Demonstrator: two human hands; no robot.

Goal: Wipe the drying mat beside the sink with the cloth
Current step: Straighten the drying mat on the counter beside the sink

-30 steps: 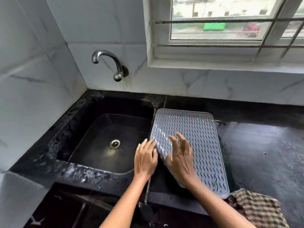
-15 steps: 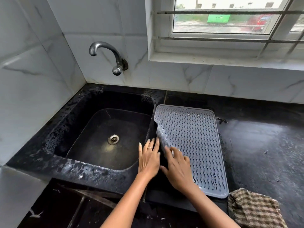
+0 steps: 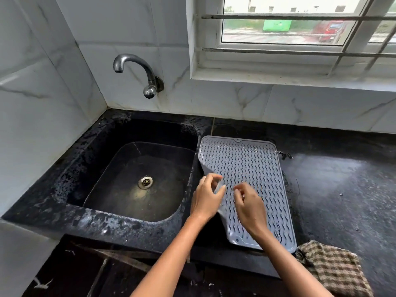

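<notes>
A grey ribbed drying mat (image 3: 250,168) lies on the black counter just right of the sink (image 3: 137,179). Its left edge is lifted and curled up. My left hand (image 3: 206,199) pinches that lifted edge between thumb and fingers. My right hand (image 3: 249,207) hovers over the mat's near half with fingers curled and holds nothing. The brown checked cloth (image 3: 331,270) lies crumpled on the counter at the mat's near right corner, apart from both hands.
A chrome tap (image 3: 137,70) juts from the tiled wall above the sink. The black counter (image 3: 342,189) stretches to the right of the mat. A small dark scrap (image 3: 285,155) lies by the mat's far right corner. A barred window sits above.
Both hands have come off the mat's left edge where they lay flat. The left hand now pinches that edge and has lifted it; the right hand has risen above the mat.
</notes>
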